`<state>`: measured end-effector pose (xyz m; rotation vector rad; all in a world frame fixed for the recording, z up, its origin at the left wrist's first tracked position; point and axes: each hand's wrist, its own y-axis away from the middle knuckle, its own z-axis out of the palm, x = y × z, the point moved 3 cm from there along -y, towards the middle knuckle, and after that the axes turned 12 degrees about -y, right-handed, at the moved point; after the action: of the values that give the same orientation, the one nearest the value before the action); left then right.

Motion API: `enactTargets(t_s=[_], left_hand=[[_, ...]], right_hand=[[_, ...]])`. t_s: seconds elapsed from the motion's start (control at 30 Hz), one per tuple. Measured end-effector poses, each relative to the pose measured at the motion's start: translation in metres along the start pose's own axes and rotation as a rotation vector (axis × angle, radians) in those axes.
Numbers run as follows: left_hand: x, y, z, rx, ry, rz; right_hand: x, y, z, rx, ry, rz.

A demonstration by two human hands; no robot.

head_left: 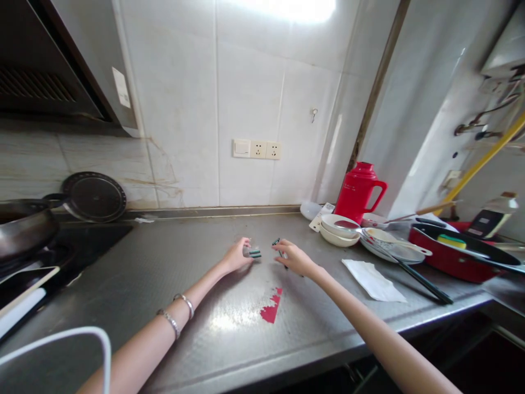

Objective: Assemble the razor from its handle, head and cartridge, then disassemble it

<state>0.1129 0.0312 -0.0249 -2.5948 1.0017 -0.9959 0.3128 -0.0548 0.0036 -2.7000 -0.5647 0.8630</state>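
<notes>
Over the middle of the steel counter (pixel 197 328), my left hand (pixel 235 257) is closed around a small greyish clear piece with short dark green sticks (pixel 255 253) poking out to the right; their exact kind is too small to make out. Just to the right, my right hand (pixel 296 258) has its fingers curled on a thin dark green piece (pixel 276 241), partly hidden behind them. A gap separates the two hands. On the counter below them lies a ragged red patch (pixel 270 312).
At right stand a red thermos (pixel 356 191), stacked bowls (pixel 338 235), plates with ladles, a white cloth (pixel 373 280) and a red pan (pixel 435 254). A pot (pixel 24 227) sits on the stove at left. A white cable (pixel 82 331) crosses the lower left.
</notes>
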Motion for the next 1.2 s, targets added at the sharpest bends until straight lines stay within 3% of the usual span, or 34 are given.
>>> enactTargets(t_s=[0.2, 0.37, 0.53, 0.7, 0.83, 1.2], left_hand=[[0.04, 0.015, -0.003, -0.083, 0.052, 0.086], [0.051, 0.019, 0.001, -0.098, 0.069, 0.11], [0.045, 0.02, 0.009, -0.116, 0.113, 0.049], [0.025, 0.026, 0.001, -0.041, 0.067, -0.005], [0.007, 0.028, -0.008, 0.003, 0.026, -0.058], [0.0, 0.032, -0.012, 0.004, 0.011, -0.099]], right_hand=[[-0.009, -0.007, 0.008, -0.1, -0.055, -0.108], [-0.006, -0.005, 0.008, -0.146, -0.101, -0.098], [0.016, 0.0, -0.004, -0.093, -0.175, -0.051], [0.069, 0.011, -0.038, -0.002, -0.193, 0.059], [0.105, 0.017, -0.059, -0.008, -0.163, 0.141], [0.135, 0.013, -0.05, -0.126, -0.051, 0.275]])
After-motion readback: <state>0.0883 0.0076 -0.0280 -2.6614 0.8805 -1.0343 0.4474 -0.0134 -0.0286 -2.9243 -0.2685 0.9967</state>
